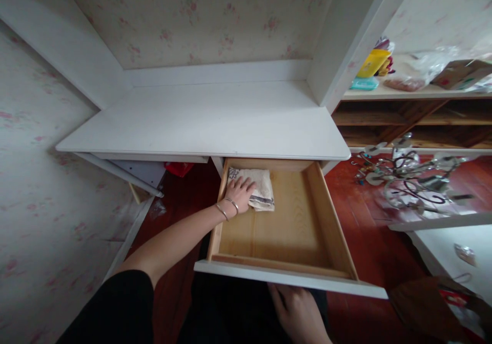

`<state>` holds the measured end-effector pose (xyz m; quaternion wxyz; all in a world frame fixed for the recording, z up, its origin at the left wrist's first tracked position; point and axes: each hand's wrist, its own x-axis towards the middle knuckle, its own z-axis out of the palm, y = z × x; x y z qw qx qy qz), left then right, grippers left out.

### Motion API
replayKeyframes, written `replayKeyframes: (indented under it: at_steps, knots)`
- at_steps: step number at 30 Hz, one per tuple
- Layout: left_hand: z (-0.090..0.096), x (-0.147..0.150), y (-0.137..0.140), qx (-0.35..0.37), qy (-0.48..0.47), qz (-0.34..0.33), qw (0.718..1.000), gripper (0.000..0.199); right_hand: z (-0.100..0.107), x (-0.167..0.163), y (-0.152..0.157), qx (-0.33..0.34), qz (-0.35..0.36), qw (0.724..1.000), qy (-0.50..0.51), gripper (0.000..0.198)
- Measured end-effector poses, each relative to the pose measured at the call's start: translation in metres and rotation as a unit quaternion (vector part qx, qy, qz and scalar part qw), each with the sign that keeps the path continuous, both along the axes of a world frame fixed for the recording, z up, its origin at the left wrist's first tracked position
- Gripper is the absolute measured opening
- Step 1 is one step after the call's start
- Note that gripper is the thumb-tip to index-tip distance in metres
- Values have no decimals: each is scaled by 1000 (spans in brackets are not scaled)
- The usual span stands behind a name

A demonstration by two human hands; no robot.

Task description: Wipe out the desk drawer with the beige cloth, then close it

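Flatly, left hand (240, 193) on folded cloth (262, 182), nubby; rectangular wooden drawer (295, 226)

One left hand (240, 192) and one right hand (302, 310) are seen. Two bracelets (222, 212) (both on the same wrist) can be counted. One cloth (263, 185), one pulled-out drawer (295, 231), one desk (215, 121), one chandelier (417, 196) and one yellow tub (372, 64) are also shown.

From here: another hand fits down into drawer (302, 221), right of cloth (262, 182). Left hand (240, 193) and cloth block its left rear; desktop (230, 118) overhangs the back; right hand (299, 309) crowds front panel (292, 279).
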<state>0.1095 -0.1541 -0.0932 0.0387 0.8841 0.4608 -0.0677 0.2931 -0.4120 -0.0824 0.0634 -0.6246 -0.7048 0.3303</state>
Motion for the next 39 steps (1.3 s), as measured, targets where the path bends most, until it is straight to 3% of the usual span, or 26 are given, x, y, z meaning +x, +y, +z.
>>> replayKeyframes:
  at_steps: [7, 17, 20, 25, 34, 39]
  knots:
    - [-6, 18, 19, -86, -14, 6, 996, 82, 1, 0, 2, -2, 1, 1000, 8, 41]
    - [-29, 133, 24, -88, -82, -131, 984, 77, 3, -2, 1, -9, 4, 1000, -20, 40]
    - [-28, 152, 25, -85, -89, -153, 980, 78, 7, -4, 2, -7, -8, 1000, -21, 40]
    - [-16, 148, 7, -68, -66, -188, 978, 73, 10, -5, 4, -20, -15, 999, -27, 39]
    - [7, 137, -92, -115, -44, -279, 952, 61, 11, -4, 7, -21, -10, 1000, -12, 36]
    - [16, 132, -93, -149, -36, -307, 939, 51, 10, -4, 7, -16, -12, 1000, -7, 37]
